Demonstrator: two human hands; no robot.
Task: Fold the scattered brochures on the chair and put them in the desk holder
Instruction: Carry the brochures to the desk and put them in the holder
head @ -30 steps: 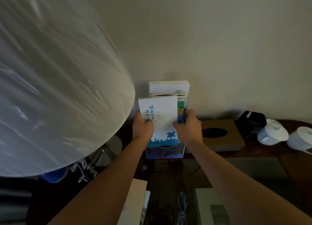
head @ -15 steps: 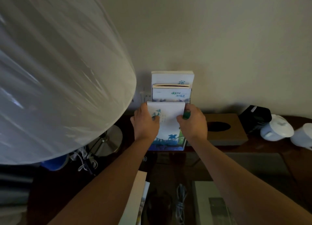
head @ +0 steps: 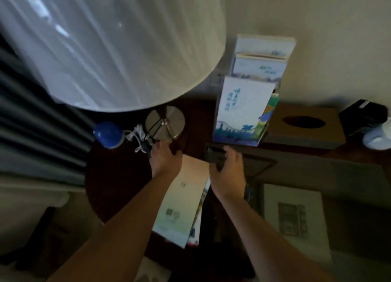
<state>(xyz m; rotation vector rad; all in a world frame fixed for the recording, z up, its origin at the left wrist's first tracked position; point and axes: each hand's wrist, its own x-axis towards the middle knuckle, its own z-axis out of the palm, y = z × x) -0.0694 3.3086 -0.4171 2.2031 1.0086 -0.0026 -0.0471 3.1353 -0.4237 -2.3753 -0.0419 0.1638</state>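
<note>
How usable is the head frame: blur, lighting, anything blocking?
Head view: dim room, motion-smeared overall, so print on the front brochure in the holder is unreadable; the lamp shade blocks the upper left; both hands are soft-edged; wide-angle bending at the edges.

Two bare hands, left [head: 166,158] and right [head: 229,169]. One tiered desk holder [head: 236,141] with three brochure rows: front [head: 241,106], middle [head: 259,68], back [head: 264,46]. One lamp [head: 105,45], one tissue box [head: 304,126], one blue ball-shaped object [head: 108,134], one loose brochure [head: 183,199].
</note>
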